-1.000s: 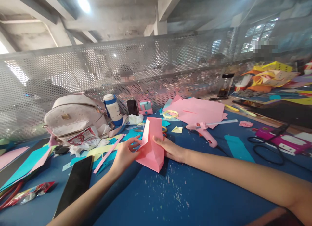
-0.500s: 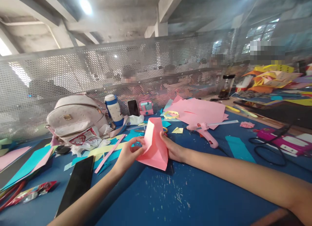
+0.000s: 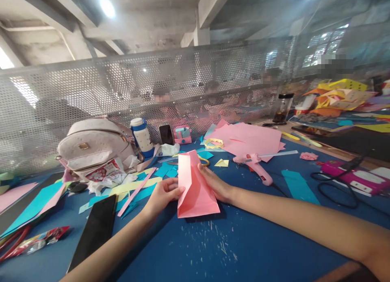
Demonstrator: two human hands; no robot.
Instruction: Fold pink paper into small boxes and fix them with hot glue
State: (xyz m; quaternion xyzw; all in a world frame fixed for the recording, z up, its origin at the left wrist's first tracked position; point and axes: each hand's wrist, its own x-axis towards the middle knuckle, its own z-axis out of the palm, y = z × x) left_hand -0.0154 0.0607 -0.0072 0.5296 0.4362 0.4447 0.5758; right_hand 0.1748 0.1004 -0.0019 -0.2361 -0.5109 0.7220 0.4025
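Observation:
A folded pink paper bag (image 3: 199, 194) is held just above the blue table, its wide end toward me. My left hand (image 3: 163, 196) pinches its left side between thumb and fingers. Wrapped along the right side is my right hand (image 3: 215, 182), thumb on top and the other fingers hidden behind the paper. Behind the bag lie scissors (image 3: 205, 162) with yellow handles, partly covered. Small blue paper pieces (image 3: 167, 169) are scattered beyond my left hand, and a small yellow paper scrap (image 3: 222, 163) lies beyond my right.
A pink glue gun (image 3: 254, 166) and pink sheets (image 3: 243, 140) lie to the right, near a magenta power strip (image 3: 353, 176). At left are a black phone (image 3: 94, 231), a backpack (image 3: 94, 148) and a bottle (image 3: 142, 138). A perforated metal screen (image 3: 170, 79) stands behind.
The pink paper bag has turned and moved slightly right and toward me, showing more of its front face. Both hands still hold it.

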